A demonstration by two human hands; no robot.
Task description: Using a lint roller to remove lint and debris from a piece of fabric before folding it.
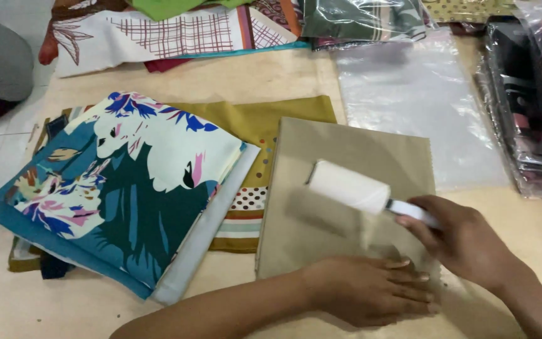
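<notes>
- The beige mat [271, 75] carries everything; its near edge is where you work, and the folded tan cloth [346, 163] lies there, just right of the floral scarf stack [120, 188].
- That stack touches the tan cloth's left side over a mustard cloth [265, 119]; a wide stroke could drag its top scarf askew.
- The clear plastic bag [421, 107] lies toward the far right, near the cloth's far corner; a sticky roller straying there would likely grab it.
- Your left hand [371, 290] lies flat, fingers together, pinning the cloth's near edge; lift it and the cloth may bunch.
- Your right hand [465, 242] wraps the handle of the white lint roller [349, 186], raised and blurred; rolling toward your fingers could catch them.
</notes>
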